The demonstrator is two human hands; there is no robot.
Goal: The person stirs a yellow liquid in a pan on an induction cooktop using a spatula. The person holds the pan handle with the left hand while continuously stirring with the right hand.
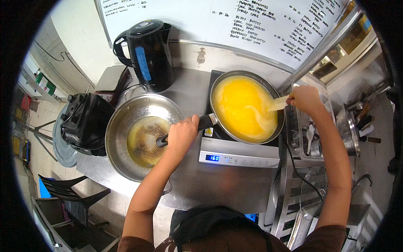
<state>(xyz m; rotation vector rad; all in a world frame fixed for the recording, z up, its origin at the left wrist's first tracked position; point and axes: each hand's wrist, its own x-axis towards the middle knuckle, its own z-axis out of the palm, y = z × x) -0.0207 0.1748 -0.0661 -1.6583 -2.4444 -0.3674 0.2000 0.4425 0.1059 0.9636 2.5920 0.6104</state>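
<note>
My left hand [183, 134] grips the black handle [206, 123] of a frying pan [280, 94]. The pan sits on a silver and black induction cooktop [241, 154] with a lit display. Yellow liquid [241, 104] fills much of the pan, with paler foam around its edge. Between the fingers of my right hand [303, 99] is a pale, translucent spatula or scraper [278, 103]. Its lower end meets the liquid at the pan's right side. Below my left hand stands a wide stainless steel pan [118, 126], holding a thin layer of yellowish liquid over a dimpled, browned bottom.
A black electric kettle [154, 60] stands behind the steel pan on the metal table [220, 186]. To the left are a black appliance [86, 124] and a scale [111, 80]. At right, a clear bin [303, 151] holds utensils. A whiteboard [201, 22] with writing is behind.
</note>
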